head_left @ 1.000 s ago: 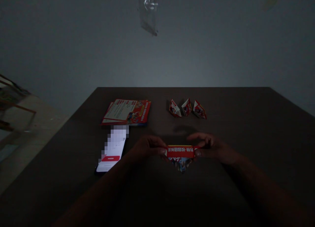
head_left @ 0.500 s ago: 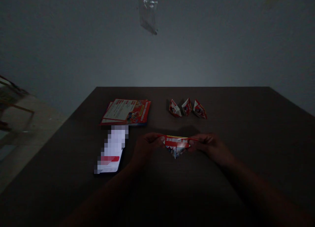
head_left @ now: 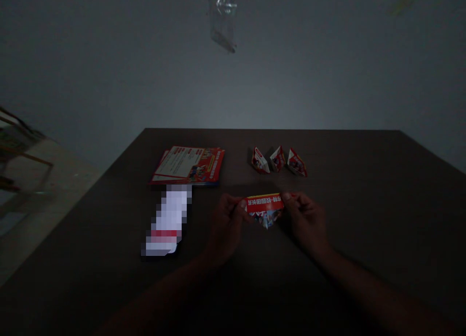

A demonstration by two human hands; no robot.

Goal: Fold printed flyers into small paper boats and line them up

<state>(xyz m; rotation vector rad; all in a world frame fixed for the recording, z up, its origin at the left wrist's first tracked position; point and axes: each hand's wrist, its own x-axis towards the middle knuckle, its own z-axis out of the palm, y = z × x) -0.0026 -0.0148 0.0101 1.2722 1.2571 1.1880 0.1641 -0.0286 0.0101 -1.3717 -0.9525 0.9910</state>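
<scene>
A folded paper [head_left: 265, 209], red with white lettering along its upper band and a printed picture below, narrows to a point at the bottom. My left hand [head_left: 227, 224] pinches its left corner, thumb in front. On the opposite side my right hand [head_left: 306, 219] grips the right corner, its thumb pressed on the paper's face. Both hands hold the paper above the table. Beyond them stand three small folded paper pieces, the left [head_left: 259, 160], the middle [head_left: 277, 159] and the right [head_left: 297, 162], in similar red and white print.
A stack of printed red and white leaflets [head_left: 187, 166] lies at the back left of the dark table [head_left: 364, 180]. In front of it is a lit phone [head_left: 167, 219], its screen blurred out. A clear plastic bag [head_left: 223, 20] hangs on the wall behind.
Both hands have risen slightly with the folded paper. My right thumb has come over the front of the paper, and the paper now tilts a little, right side higher.
</scene>
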